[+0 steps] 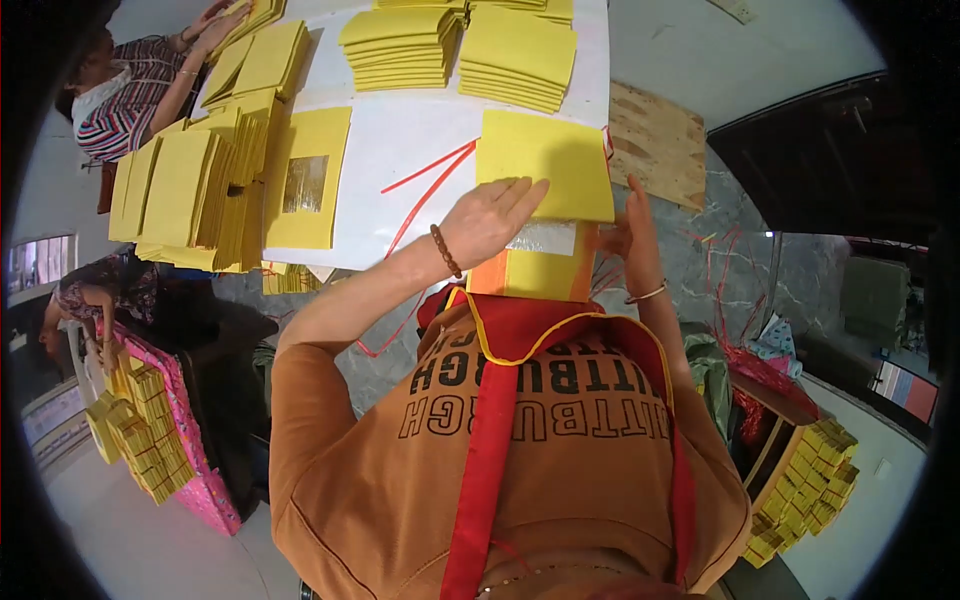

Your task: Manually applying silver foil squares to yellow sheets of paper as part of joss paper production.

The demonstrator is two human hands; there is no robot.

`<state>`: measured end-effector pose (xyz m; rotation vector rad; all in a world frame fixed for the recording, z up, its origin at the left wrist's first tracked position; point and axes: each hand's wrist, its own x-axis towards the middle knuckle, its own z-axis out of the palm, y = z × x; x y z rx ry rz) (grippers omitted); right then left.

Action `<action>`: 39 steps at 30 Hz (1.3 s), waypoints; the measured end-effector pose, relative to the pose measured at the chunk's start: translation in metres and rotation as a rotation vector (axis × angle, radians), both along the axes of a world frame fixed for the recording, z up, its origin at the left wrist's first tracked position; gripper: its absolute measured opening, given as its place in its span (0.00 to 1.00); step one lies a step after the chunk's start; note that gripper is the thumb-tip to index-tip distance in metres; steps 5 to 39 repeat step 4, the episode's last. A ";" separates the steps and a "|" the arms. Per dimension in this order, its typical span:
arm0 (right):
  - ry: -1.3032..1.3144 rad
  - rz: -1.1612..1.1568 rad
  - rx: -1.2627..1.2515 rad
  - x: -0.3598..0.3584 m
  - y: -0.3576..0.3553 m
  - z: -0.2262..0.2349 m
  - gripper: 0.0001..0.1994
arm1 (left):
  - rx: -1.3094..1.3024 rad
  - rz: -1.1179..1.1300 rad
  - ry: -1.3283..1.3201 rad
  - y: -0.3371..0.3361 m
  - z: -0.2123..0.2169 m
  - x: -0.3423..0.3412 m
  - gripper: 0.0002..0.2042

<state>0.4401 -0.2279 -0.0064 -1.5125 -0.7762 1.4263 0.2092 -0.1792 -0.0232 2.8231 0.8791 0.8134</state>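
At the table's near right corner lies a stack of yellow paper point(545, 150). My left hand point(490, 222) rests on its left front part, fingers stretched out. My right hand point(637, 240) stands upright beside its right edge, fingers extended; whether it touches the paper I cannot tell. Just below, close to my apron point(540, 330), sits another yellow paper piece point(545, 275) with a shiny pale patch and orange sides, partly covered by the upper stack. Red plastic strips point(432, 192) come out from under the stack to the left.
Yellow paper stacks point(400, 50) stand at the back of the white table point(385, 160); a taller pile point(185, 190) is on the left. One person point(125, 95) works at far left, another point(100, 300) below. Bundles point(805, 490) and red strips point(745, 370) lie right.
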 end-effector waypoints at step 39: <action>0.043 0.193 0.201 -0.003 0.031 -0.003 0.38 | 0.091 0.028 0.058 -0.006 -0.002 0.001 0.24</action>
